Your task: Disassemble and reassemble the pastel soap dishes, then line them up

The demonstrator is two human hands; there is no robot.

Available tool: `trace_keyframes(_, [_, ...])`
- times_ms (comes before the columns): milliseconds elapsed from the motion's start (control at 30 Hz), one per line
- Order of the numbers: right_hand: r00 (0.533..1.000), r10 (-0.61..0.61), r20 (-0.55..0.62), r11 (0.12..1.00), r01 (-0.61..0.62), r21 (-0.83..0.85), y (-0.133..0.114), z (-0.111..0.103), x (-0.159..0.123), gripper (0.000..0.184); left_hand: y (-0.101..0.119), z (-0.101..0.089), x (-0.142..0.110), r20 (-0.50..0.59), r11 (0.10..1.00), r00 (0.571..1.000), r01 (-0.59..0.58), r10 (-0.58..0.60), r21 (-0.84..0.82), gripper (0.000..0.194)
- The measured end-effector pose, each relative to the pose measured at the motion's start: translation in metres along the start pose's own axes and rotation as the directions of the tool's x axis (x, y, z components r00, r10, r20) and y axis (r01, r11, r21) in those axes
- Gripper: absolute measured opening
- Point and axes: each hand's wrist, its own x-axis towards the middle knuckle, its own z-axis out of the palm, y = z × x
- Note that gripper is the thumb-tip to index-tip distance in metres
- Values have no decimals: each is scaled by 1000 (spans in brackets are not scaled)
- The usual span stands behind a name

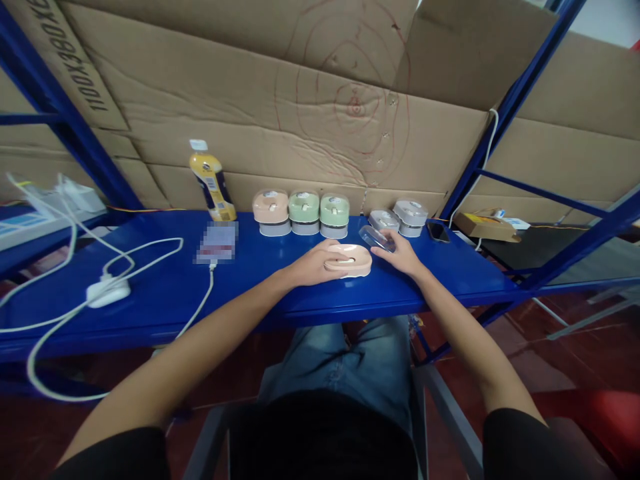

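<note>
Holding the peach box by its left end with the left hand, on the bench near the front edge. Fingers bent over the top and the near side, only partly closed – with the box directly against them, extending out to the right.

With the right hand, gripping the clear lid at its right part, fingers curved and opened just as much as the lid requires. Held tilted, just behind the right end of the peach box. Touching the box or apart from it – not possible to tell.

Behind, from left to right: a bottle, a covered peach box, two green boxes and two grey boxes, then a phone. At the left, a white charger among loose cables.
</note>
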Motion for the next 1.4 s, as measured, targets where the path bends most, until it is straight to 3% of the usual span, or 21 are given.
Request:
trace_keyframes(133, [998, 57, -23, 998, -57, -26, 17, -2, -4, 74, 1, -8, -1, -81, 999, 996, 40, -40, -4, 44])
trace_keyframes(367, [998, 25, 52, 989, -17, -147, 26, -7, -2, 74, -25, -28, -9, -152, 962, 953, 272, -263, 41, 47])
trace_keyframes(467, [1000, 8, 19, 995, -6, -102, 23, -8, -2, 75, -23, -27, -9, -175, 967, 953, 254, -246, 28, 54])
trace_keyframes(567, [999, -31, -27, 997, 33, 73, 10, -11, -4, 80, -7, -21, -6, -198, 988, 969, 156, -150, 16, 67])
trace_keyframes(667, [987, -145, 69, 969, 128, 213, -13, -12, -4, 84, 9, -12, -3, -176, 991, 975, 134, -134, -14, 91])
trace_keyframes(800, [921, -308, 240, 940, 256, 227, -43, -3, 1, 79, 16, -1, -1, -160, 980, 967, 190, -198, -66, 112])
trace_keyframes(933, [870, -370, 324, 927, 325, 188, -57, 13, 12, 77, 13, 2, -2, -138, 976, 968, 196, -208, -94, 121])
trace_keyframes(1100, [851, -364, 378, 931, 333, 147, -53, 23, 18, 76, 6, 3, -2, -101, 981, 976, 188, -193, -54, 124])
trace_keyframes(1233, [850, -375, 370, 926, 358, 115, -50, 25, 6, 79, 1, 5, -3, -50, 990, 988, 142, -143, -18, 116])
trace_keyframes(1400, [914, -210, 346, 946, 280, -164, -55, 8, -35, 83, -7, 8, -4, -91, 992, 988, 122, -121, 10, 89])
